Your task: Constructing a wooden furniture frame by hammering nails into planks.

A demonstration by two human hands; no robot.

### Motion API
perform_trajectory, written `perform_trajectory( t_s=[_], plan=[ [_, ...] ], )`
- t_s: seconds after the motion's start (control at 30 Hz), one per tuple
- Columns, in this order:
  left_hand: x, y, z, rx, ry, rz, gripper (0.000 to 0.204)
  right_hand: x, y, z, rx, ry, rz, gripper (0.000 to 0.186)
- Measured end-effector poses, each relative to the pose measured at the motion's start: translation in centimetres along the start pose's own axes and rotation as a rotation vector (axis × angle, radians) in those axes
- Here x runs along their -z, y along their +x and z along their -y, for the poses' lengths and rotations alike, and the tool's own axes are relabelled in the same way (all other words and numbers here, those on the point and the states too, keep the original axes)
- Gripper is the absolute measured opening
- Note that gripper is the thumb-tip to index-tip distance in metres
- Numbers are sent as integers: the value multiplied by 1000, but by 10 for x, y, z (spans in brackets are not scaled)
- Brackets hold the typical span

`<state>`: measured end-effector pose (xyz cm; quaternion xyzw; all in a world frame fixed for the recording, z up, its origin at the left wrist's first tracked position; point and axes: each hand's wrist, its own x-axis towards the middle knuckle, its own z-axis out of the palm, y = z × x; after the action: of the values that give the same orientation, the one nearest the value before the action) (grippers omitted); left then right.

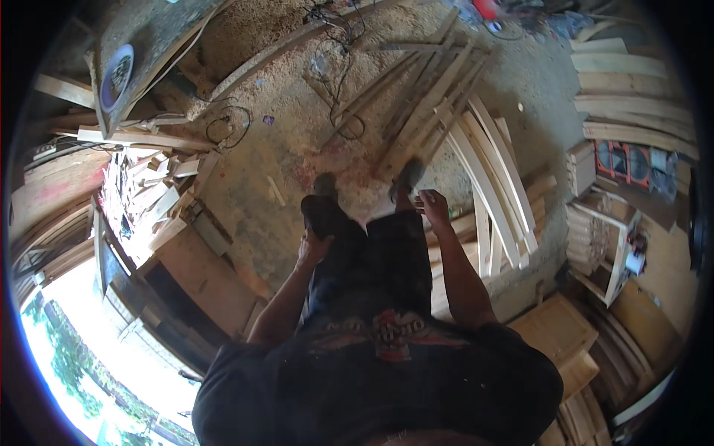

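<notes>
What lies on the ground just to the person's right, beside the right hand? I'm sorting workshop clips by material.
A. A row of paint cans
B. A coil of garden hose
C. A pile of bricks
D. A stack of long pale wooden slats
D: long pale wooden slats lie stacked on the sawdust-covered floor just beyond the right hand, which is empty; the left hand rests against the dark shorts.

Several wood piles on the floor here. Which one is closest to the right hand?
The stack of pale curved planks just right of the right hand. The scrap offcut heap lies far left; the darker slats lie farther ahead.
</notes>
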<state>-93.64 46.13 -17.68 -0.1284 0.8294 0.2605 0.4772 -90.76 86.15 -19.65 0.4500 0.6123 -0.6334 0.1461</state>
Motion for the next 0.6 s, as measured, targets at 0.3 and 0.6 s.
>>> perform_trajectory(
  t_s=[0.3,0.6],
  plan=[
    [6,180,-152,73,83,-372,101,-180,507,33,-101,516,223,53],
    [14,257,-145,-108,15,-635,90,-296,808,117,-30,608,-188,43]
  ],
)
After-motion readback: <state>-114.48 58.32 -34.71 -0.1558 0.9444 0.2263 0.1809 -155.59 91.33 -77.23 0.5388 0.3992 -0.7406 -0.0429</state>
